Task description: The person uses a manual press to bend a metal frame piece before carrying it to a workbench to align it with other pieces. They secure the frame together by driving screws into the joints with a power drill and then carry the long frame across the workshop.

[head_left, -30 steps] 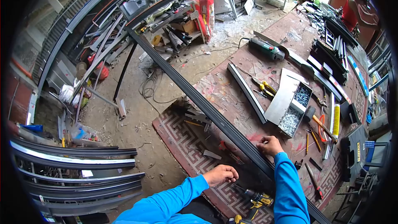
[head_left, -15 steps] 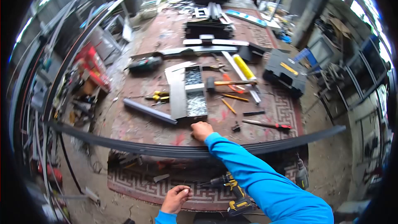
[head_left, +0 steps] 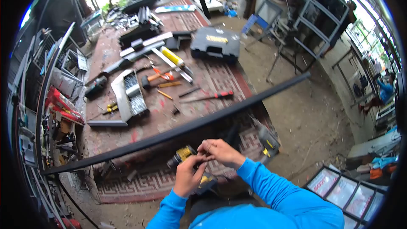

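Observation:
My left hand and my right hand meet fingertip to fingertip just below a long dark bar. Both have their fingers pinched together; whatever sits between them is too small to name. Partly behind my left hand is a yellow and black drill. Beyond the bar, on the table, lies an open box of small metal pieces, with a hammer, pencils and a red-handled tool to its right.
A black tool case is at the table's right side. A second drill lies right of my hands. A green drill and metal profiles lie on the left. Framed panels stand at the lower right.
My right hand has come back from beside the box to meet my left hand, which has also moved up a little. The view has turned to the right and tilted.

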Available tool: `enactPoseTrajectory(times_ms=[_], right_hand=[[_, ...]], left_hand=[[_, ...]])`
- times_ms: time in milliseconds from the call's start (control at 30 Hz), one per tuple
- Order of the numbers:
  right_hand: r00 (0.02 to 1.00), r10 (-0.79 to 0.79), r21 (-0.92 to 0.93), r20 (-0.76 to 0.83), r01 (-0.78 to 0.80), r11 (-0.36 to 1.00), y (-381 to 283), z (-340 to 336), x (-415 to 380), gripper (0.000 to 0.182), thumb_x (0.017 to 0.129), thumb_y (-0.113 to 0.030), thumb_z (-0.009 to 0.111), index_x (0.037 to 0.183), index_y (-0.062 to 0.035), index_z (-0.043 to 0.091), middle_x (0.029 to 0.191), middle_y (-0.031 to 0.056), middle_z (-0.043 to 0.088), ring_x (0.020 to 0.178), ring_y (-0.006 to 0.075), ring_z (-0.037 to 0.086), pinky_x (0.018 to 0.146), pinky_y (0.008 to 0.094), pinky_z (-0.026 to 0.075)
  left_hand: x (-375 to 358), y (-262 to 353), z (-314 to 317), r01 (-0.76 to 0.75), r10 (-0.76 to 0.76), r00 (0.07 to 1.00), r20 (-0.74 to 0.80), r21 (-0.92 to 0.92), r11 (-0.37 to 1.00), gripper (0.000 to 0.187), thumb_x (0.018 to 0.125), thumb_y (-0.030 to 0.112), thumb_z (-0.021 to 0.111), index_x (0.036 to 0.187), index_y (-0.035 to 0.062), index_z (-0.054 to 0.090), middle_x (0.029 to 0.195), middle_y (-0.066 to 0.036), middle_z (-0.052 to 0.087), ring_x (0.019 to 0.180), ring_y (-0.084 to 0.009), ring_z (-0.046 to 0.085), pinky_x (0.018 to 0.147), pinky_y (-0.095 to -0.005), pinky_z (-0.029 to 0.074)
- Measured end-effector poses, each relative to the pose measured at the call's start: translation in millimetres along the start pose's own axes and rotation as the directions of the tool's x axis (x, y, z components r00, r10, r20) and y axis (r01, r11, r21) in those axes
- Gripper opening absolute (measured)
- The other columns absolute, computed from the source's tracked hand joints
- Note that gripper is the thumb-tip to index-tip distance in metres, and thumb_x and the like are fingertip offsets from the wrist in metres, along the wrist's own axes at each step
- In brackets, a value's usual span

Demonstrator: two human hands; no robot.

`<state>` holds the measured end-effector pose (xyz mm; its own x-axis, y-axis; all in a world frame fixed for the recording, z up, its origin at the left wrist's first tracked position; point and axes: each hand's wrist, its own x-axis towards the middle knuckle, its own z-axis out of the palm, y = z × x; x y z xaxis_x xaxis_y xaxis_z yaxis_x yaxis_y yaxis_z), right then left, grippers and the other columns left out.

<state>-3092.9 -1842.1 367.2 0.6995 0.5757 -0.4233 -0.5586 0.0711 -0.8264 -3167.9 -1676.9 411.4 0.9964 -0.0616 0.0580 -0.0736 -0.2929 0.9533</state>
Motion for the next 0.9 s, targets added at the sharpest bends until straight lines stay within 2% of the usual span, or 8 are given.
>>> enactPoseTrajectory(times_ms=[100,167,433,633,667,733,833,900], right_hand=[[0.983,0.138,0.163,-0.124,-0.117,0.980,1,-39,-112,0.049,0.103,-0.044,0.042,0.107,-0.0005,0.065,0.097,0.0077,0.066,0.088,0.0124,0.061,0.072,0.0268,0.050],[0.975,-0.002,0.193,-0.222,0.045,0.980,37,-74,-176,0.051,0.103,-0.042,0.042,0.107,0.0038,0.065,0.099,0.0095,0.066,0.090,0.0147,0.062,0.079,0.0276,0.050],[0.934,0.067,0.639,-0.352,0.187,0.746,116,-200,-379,0.035,0.103,-0.024,0.042,0.114,0.0051,0.059,0.108,0.0124,0.064,0.096,0.0212,0.062,0.088,0.0312,0.049],[0.889,0.031,0.394,-0.456,0.171,0.903,109,-231,-394,0.023,0.099,-0.005,0.047,0.117,0.0064,0.054,0.105,0.0176,0.064,0.089,0.0227,0.066,0.081,0.0326,0.057],[0.902,0.071,0.370,-0.425,0.102,0.923,106,-235,-391,0.024,0.100,-0.009,0.046,0.117,0.0064,0.054,0.102,0.0177,0.065,0.085,0.0227,0.066,0.078,0.0320,0.057],[0.916,0.144,0.276,-0.374,-0.039,0.960,90,-246,-385,0.029,0.103,-0.018,0.046,0.118,0.0058,0.053,0.090,0.0151,0.066,0.073,0.0203,0.067,0.067,0.0284,0.057],[0.957,0.162,0.041,-0.239,-0.157,0.987,62,-279,-375,0.033,0.104,-0.027,0.043,0.112,0.0022,0.057,0.078,0.0089,0.065,0.059,0.0135,0.063,0.051,0.0242,0.052],[0.972,0.136,-0.026,-0.190,-0.144,0.989,39,-307,-362,0.032,0.104,-0.027,0.044,0.107,0.0007,0.060,0.076,0.0058,0.064,0.056,0.0108,0.061,0.048,0.0228,0.050]], left_hand=[[-19,38,96,-0.302,0.258,0.946,0.195,0.245,0.921,0.023,0.074,-0.001,0.069,0.097,0.0048,0.067,0.089,-0.011,0.064,0.087,-0.0302,0.063,0.076,-0.0346,0.053],[-50,54,169,-0.394,0.320,0.911,0.260,0.319,0.862,0.023,0.074,0.002,0.069,0.097,0.0057,0.066,0.095,-0.009,0.064,0.093,-0.0294,0.060,0.079,-0.0379,0.052],[-101,96,350,-0.258,0.158,0.826,0.541,0.114,0.959,0.023,0.085,0.015,0.067,0.106,0.0049,0.065,0.099,-0.013,0.066,0.089,-0.0305,0.062,0.077,-0.0378,0.051],[-74,27,312,0.095,-0.079,0.995,-0.059,0.350,0.932,0.031,0.082,0.021,0.070,0.105,0.0009,0.064,0.096,-0.017,0.067,0.090,-0.0324,0.065,0.081,-0.0403,0.052],[-67,0,288,0.212,-0.135,0.964,-0.229,0.356,0.910,0.033,0.081,0.023,0.069,0.105,0.0016,0.064,0.100,-0.017,0.066,0.092,-0.0337,0.064,0.082,-0.0407,0.052],[-54,-59,223,0.252,0.209,0.864,-0.459,0.752,0.609,0.036,0.081,0.027,0.069,0.105,0.0015,0.063,0.097,-0.020,0.064,0.091,-0.0368,0.061,0.082,-0.0441,0.050],[-45,-102,131,0.773,-0.150,0.617,-0.773,0.558,0.304,0.065,0.072,0.050,0.075,0.109,-0.0025,0.061,0.105,-0.026,0.063,0.104,-0.0420,0.058,0.090,-0.0502,0.046],[-51,-159,89,0.860,-0.354,0.509,-0.784,0.451,0.237,0.087,0.068,0.070,0.068,0.112,-0.0056,0.063,0.111,-0.026,0.065,0.108,-0.0409,0.060,0.097,-0.0471,0.046]])
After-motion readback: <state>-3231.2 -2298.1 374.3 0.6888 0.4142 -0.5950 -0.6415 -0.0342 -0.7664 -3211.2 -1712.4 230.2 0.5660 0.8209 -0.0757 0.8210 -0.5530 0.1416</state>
